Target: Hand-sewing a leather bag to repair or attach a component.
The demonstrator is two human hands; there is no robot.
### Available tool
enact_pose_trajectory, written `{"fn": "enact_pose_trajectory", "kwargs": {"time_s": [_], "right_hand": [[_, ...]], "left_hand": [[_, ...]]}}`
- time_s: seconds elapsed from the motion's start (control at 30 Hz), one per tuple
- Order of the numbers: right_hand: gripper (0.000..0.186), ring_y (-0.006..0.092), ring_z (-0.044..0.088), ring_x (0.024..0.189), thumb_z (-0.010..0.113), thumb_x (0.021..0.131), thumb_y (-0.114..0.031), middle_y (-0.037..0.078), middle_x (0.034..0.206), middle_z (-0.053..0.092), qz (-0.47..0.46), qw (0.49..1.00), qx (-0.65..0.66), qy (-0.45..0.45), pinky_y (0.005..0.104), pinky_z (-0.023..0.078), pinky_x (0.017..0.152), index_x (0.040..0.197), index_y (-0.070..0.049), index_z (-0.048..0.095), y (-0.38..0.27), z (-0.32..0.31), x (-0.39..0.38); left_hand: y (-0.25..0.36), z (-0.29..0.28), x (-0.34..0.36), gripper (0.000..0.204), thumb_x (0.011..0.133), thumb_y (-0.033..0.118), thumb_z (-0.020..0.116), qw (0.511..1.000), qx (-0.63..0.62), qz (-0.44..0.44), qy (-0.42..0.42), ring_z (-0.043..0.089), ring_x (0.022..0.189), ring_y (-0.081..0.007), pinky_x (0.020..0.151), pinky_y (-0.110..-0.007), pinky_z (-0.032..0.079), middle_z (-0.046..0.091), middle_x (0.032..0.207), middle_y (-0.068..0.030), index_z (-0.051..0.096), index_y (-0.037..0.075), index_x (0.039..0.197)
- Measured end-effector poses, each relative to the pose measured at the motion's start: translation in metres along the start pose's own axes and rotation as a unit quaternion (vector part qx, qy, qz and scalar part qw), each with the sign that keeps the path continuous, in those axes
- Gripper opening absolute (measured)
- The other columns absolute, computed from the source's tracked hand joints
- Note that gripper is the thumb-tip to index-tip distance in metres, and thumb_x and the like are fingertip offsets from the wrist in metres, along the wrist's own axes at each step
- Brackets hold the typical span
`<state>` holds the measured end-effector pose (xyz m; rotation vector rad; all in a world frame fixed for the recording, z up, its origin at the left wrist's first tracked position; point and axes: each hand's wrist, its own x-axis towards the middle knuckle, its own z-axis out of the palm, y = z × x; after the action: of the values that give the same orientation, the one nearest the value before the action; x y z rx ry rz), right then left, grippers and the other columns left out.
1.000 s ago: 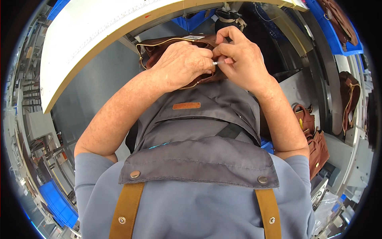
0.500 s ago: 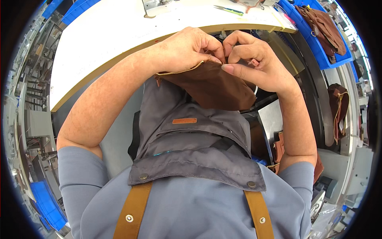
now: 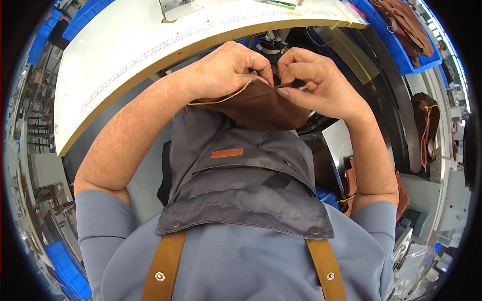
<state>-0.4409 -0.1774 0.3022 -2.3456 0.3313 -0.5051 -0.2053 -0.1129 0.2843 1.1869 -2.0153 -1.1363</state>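
Note:
Both hands meet over my lap at the top edge of a dark brown fabric pouch, which hangs down against my grey apron. A gold-toothed zipper runs along its upper left edge. My left hand pinches that edge near the zipper's end, fingers closed on the cloth. Close by on the right, my right hand is closed too, thumb and index finger pressed together at the pouch's top corner. What lies exactly between the fingertips is too small to make out.
A white worktable with a ruler marking along its edge curves ahead of me. At the far right stands a blue bin with brown bags. Another brown zippered piece hangs below it, and brown goods sit beside my right arm.
The view has shifted slightly, showing more of the table's edge. The pouch's lower part has swung a little left and up; both hands keep pinching its top edge.

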Motion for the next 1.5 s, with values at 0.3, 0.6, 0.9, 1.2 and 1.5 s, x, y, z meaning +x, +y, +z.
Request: {"fn": "enact_pose_trajectory", "kwargs": {"time_s": [0.3,0.6,0.9,1.2,1.5], "right_hand": [[0.022,0.0144,0.056,0.065,0.079,0.075,-0.005,0.001,0.093,0.061,-0.012,0.996,-0.085,0.024,0.0283,0.048,0.059,0.094,-0.006,0.068,-0.001,0.014,0.001],[0.02,0.0199,0.062,0.07,0.078,0.071,-0.001,0.003,0.095,0.06,-0.035,0.998,-0.046,0.021,0.0325,0.049,0.06,0.087,-0.007,0.069,0.002,0.026,-0.011],[0.023,0.0183,0.061,0.066,0.082,0.07,-0.016,0.001,0.089,0.053,-0.05,0.981,-0.173,0.073,0.0338,0.047,0.054,0.089,-0.015,0.068,-0.003,0.059,-0.045],[0.031,0.0208,0.059,0.061,0.081,0.064,-0.024,0.002,0.083,0.055,-0.136,0.972,-0.171,0.088,0.0347,0.046,0.052,0.084,-0.011,0.061,-0.005,0.095,-0.053],[0.032,0.0227,0.067,0.079,0.073,0.092,-0.033,0.011,0.097,0.068,0.303,0.896,0.015,0.324,0.0341,0.053,0.072,0.107,-0.004,0.072,0.088,0.103,-0.089]], "left_hand": [[-0.01,0.016,-0.012,0.004,0.092,0.002,0.068,0.998,-0.003,0.0,0.07,0.062,0.08,-0.0114,0.076,-0.028,0.05,0.07,0.083,-0.0049,0.069,-0.002,0.092],[-0.01,0.036,-0.026,0.007,0.088,0.002,0.07,0.989,0.076,0.065,0.107,0.066,0.074,-0.0169,0.069,-0.03,0.05,0.07,0.083,-0.0072,0.065,0.002,0.092],[-0.011,0.056,-0.05,0.028,0.078,-0.006,0.055,0.994,0.044,0.022,0.102,0.073,0.082,-0.0204,0.074,-0.029,0.058,0.074,0.097,-0.0124,0.072,-0.002,0.1],[-0.006,0.067,-0.044,0.011,0.081,0.005,0.064,0.986,0.118,-0.017,-0.118,0.061,0.08,-0.0379,0.073,-0.044,0.048,0.062,0.078,-0.0199,0.065,-0.006,0.084],[-0.01,0.089,-0.039,0.015,0.08,-0.002,0.054,0.957,0.241,-0.036,-0.158,0.059,0.086,-0.0447,0.075,-0.05,0.048,0.062,0.087,-0.0265,0.063,-0.006,0.092]]}}
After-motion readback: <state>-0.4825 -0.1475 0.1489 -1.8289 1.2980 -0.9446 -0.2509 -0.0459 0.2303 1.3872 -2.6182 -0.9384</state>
